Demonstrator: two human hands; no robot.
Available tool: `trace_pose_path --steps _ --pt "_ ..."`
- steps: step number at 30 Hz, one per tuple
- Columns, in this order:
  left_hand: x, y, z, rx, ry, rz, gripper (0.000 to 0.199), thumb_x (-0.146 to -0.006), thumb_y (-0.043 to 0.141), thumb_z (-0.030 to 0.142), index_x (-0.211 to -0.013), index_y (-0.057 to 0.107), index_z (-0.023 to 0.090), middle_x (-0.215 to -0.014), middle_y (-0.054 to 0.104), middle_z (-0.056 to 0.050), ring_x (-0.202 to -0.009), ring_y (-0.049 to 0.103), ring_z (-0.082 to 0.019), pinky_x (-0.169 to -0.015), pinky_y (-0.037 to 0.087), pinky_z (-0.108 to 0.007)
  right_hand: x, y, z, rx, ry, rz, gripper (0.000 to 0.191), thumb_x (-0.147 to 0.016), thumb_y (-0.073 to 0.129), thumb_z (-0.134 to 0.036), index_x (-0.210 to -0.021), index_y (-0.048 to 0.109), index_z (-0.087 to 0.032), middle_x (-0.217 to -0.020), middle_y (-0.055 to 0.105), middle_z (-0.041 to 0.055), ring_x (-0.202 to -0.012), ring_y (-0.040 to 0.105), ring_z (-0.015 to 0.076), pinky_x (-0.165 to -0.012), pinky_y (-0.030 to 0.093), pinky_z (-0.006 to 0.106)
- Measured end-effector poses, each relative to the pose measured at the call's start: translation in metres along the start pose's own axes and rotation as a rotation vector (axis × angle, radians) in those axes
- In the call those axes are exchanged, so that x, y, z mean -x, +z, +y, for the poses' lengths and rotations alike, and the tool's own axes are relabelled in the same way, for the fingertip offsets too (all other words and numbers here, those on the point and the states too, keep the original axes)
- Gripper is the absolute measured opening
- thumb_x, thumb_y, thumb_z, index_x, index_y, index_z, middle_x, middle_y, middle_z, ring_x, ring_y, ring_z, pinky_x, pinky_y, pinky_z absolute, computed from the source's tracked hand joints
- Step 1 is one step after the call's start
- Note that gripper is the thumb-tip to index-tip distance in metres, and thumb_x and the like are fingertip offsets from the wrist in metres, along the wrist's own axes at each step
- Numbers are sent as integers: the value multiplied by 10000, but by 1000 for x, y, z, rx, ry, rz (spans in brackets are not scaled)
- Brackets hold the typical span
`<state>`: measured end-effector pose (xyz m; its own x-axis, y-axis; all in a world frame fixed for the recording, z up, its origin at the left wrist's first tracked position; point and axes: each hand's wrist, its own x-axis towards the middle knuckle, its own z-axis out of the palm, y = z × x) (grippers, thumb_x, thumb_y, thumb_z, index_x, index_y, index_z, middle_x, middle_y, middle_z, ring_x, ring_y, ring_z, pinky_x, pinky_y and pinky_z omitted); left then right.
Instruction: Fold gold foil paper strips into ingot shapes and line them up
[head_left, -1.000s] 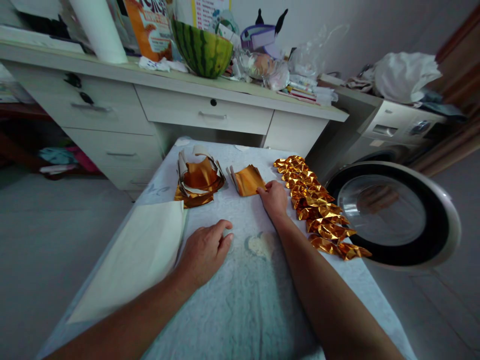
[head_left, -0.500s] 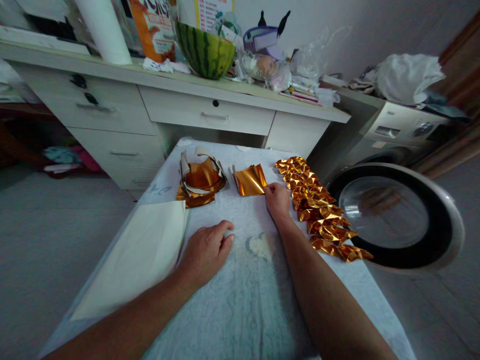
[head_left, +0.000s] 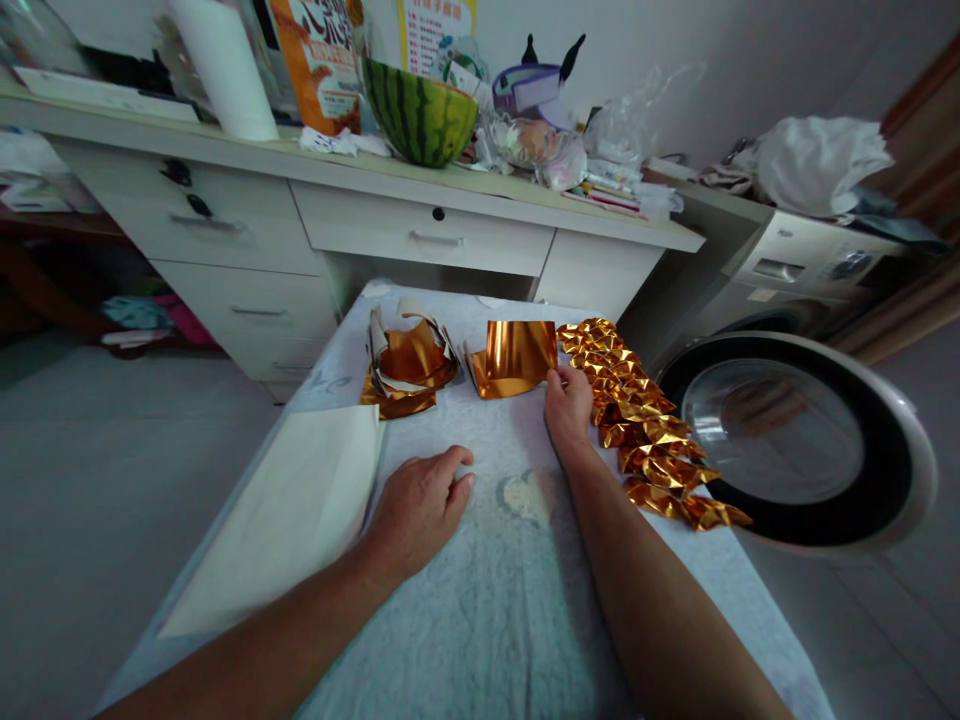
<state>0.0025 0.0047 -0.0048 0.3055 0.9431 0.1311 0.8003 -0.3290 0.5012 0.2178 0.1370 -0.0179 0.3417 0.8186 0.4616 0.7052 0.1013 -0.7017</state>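
My right hand [head_left: 568, 408] pinches the right edge of a gold foil sheet [head_left: 521, 350], which stands raised and curved over a small stack of the same foil [head_left: 495, 387]. My left hand [head_left: 424, 508] rests on the cloth-covered table, thumb and index finger apart, with nothing in it. Ahead of it sits a pile of curled gold and white foil sheets [head_left: 409, 365]. Folded gold foil pieces [head_left: 637, 405] lie in an overlapping row down the right side of the table, beside my right forearm.
A cream paper sheet [head_left: 285, 520] lies at the table's left. Beyond stands a white desk [head_left: 442, 235] with a watermelon half [head_left: 420, 110], a paper roll [head_left: 229, 75] and plastic bags. At the right, a washing machine door [head_left: 780, 430] hangs open near the table edge.
My right hand has moved slightly right, and the foil sheet it pinches has lifted off the small stack. My left hand stays in place. The camera view has shifted a little.
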Motion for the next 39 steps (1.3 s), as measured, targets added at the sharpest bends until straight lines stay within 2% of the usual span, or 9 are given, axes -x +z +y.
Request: trace_pose_path --steps 5,12,16,19,23,26,29,33,39 --pt "1 0 -1 1 9 3 197 -940 444 257 -1062 583 191 -741 684 -10 -712 644 -204 -708 416 -325 -1 -8 -5 -132 -15 86 231 -856 495 -303 -871 660 -142 -868 641 71 -717 548 166 -703 450 298" --pt "2 -1 0 56 -1 11 207 -937 454 298 -1070 577 198 -703 634 8 -702 618 -200 -690 410 -318 3 -33 -31 -333 -78 97 126 -807 591 -265 -845 653 -163 -764 624 14 -645 539 132 -635 444 269" --pt "3 -2 0 179 -48 42 277 -938 454 386 -1138 519 204 -693 574 28 -680 593 -187 -649 407 -297 19 -48 -43 -348 -17 -40 105 -825 594 -280 -841 641 -187 -588 542 -43 -511 508 116 -525 417 249" --pt "3 -3 0 331 -64 78 340 -931 464 421 -1194 449 206 -712 550 45 -634 568 -157 -636 413 -282 35 -58 -47 -411 26 -134 103 -836 602 -298 -851 618 -197 -637 594 -35 -497 553 116 -487 432 241" --pt "3 -5 3 549 -102 96 549 -910 511 393 -1369 274 204 -704 549 68 -558 527 -126 -590 416 -258 54 -68 -47 -560 -18 -218 112 -872 594 -299 -922 621 -202 -885 698 37 -792 683 169 -686 545 295" --pt "3 -5 4 696 -135 84 690 -891 543 363 -1450 161 227 -753 601 52 -565 543 -116 -569 431 -244 64 -72 -45 -583 -83 -254 84 -878 600 -246 -949 630 -212 -1068 706 65 -996 666 187 -894 528 357" --pt "1 -4 3 765 -169 93 768 -860 580 326 -1479 130 262 -900 650 0 -644 608 -124 -599 475 -252 70 -75 -43 -627 -137 -292 54 -877 597 -207 -926 614 -221 -1122 699 63 -1066 644 193 -954 500 374" --pt "-2 2 -2 757 -143 127 821 -803 608 221 -1491 162 274 -1194 615 -94 -916 659 -173 -778 534 -318 76 -78 -42 -620 -194 -380 174 -829 566 -105 -945 613 -225 -1123 688 53 -1095 620 197 -992 463 376" --pt "-3 3 -7 553 -1 169 686 -739 634 144 -1383 422 254 -1397 466 -101 -1251 515 -235 -1001 483 -379 77 -82 -42 -475 -257 -503 313 -749 483 -39 -948 644 -220 -936 683 32 -901 627 177 -824 485 315"
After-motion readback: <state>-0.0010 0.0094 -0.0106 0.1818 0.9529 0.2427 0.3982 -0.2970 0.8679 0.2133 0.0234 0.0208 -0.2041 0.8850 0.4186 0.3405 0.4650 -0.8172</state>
